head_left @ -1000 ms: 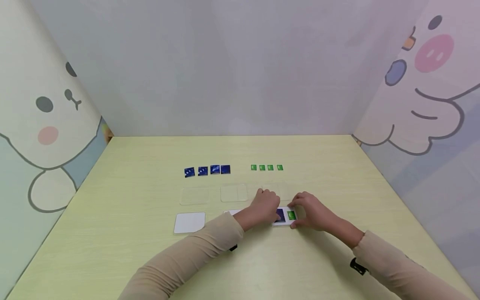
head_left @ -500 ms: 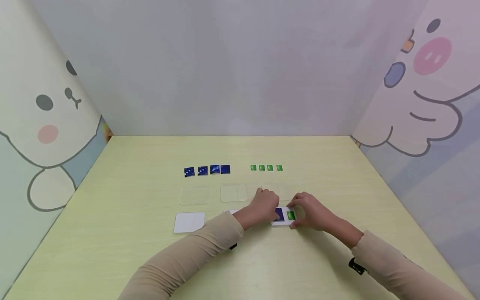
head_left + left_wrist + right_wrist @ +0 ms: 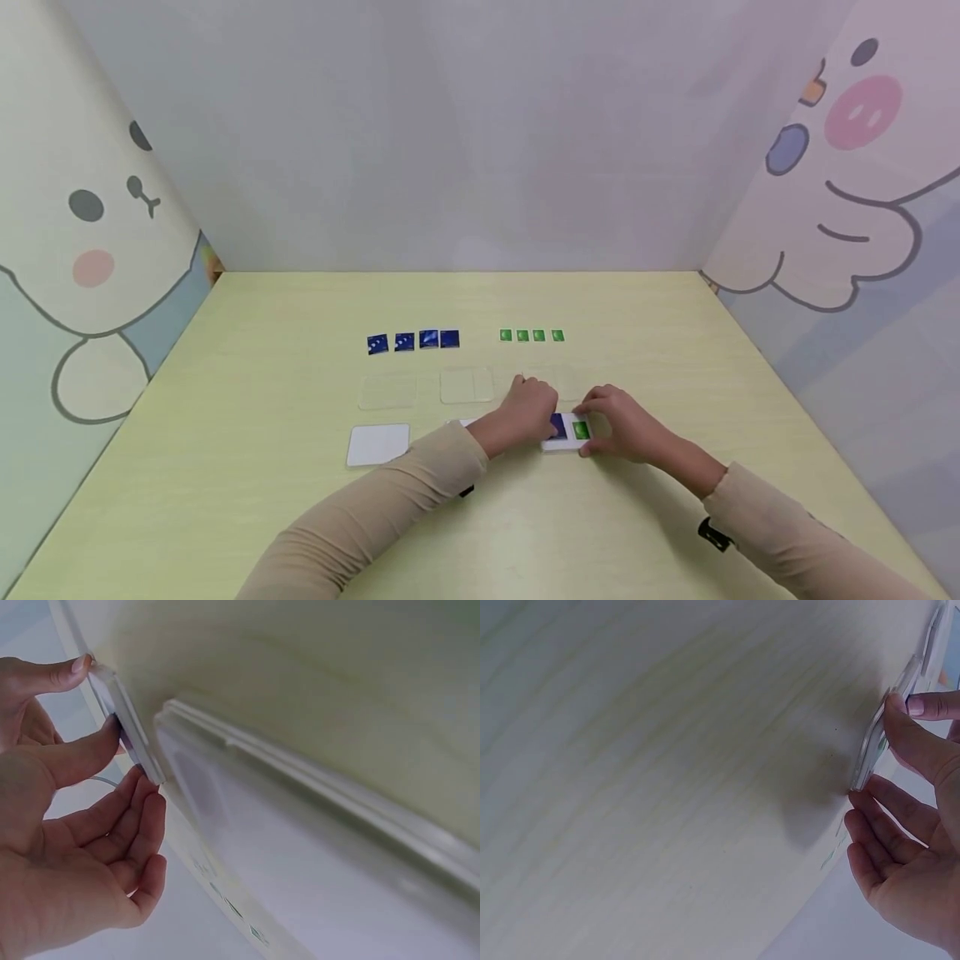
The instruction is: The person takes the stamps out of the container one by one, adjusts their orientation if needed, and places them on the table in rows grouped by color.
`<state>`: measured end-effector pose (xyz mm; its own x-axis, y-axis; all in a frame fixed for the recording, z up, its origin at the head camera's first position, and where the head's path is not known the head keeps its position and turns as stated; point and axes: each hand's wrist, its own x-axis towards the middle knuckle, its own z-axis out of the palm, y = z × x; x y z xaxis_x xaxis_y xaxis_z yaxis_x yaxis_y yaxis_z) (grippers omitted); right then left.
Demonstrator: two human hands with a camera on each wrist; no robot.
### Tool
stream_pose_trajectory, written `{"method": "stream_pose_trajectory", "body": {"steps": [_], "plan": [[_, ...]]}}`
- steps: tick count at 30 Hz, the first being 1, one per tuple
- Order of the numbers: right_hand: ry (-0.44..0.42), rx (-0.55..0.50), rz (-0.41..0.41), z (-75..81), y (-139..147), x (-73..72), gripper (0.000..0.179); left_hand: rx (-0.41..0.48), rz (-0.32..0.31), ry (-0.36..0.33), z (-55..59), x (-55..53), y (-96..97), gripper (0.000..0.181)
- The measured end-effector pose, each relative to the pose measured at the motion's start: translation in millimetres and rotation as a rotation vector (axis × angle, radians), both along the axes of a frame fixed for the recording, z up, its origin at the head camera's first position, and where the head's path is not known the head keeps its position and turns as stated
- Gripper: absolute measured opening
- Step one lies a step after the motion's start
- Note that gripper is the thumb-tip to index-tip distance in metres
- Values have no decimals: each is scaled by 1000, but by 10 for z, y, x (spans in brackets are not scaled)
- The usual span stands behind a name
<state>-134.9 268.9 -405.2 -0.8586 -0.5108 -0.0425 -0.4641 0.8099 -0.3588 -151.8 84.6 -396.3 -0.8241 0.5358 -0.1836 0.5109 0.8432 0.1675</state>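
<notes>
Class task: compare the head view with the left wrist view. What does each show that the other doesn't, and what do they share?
Only the head view shows the far row of four dark blue cards, the tan sleeves and the green card on the white plate being handled.

Only the left wrist view shows the palm side of the left hand, with its fingers curled, and the layered edge of a nearer plate.

Both show the left hand and right hand meeting at the same white plate.
</notes>
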Motion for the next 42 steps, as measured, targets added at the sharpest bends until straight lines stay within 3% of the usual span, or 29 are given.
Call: {"method": "stream_pose_trajectory", "body": {"steps": [9, 23, 34, 42], "plan": [[6, 2, 10, 3, 6, 4, 47, 39, 7, -19, -37, -34, -7, 19], [14, -7, 11, 3, 19, 20, 47, 100, 40, -99, 11, -47, -8, 20], [-3, -4, 14, 24, 2, -8, 48, 287, 146, -247, -23, -200, -57, 17], [6, 8, 14, 35, -1, 9, 48, 322, 134, -301, 4, -238, -82, 9]]}}
